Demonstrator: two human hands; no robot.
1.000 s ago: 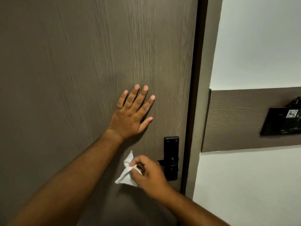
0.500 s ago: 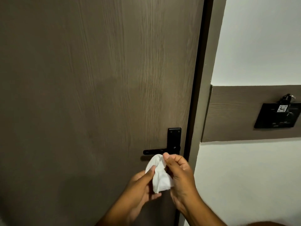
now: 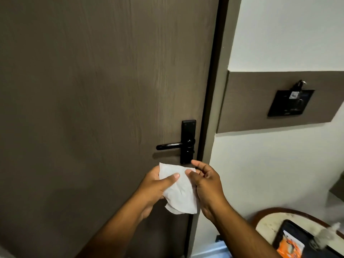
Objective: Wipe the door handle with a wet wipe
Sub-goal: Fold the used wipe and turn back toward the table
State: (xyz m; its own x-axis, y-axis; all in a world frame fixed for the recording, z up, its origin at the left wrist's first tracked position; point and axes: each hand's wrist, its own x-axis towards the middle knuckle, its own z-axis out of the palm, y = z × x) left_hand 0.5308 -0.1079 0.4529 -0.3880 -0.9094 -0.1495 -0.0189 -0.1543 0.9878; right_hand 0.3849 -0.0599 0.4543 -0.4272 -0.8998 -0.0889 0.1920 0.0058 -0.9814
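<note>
Wet wipe (image 3: pixel 179 190) now spread wider — pinched between left hand (image 3: pixel 156 187) and right hand (image 3: pixel 206 185), below door handle (image 3: pixel 170 146).

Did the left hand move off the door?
Yes. The left hand left the door above the handle and dropped below it, now holding the wipe.

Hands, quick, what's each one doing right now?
Left hand: closed on the wet wipe, thumb pinning it on top.
Right hand: pinching the wipe's upper right edge, other fingers loosely open.
</note>
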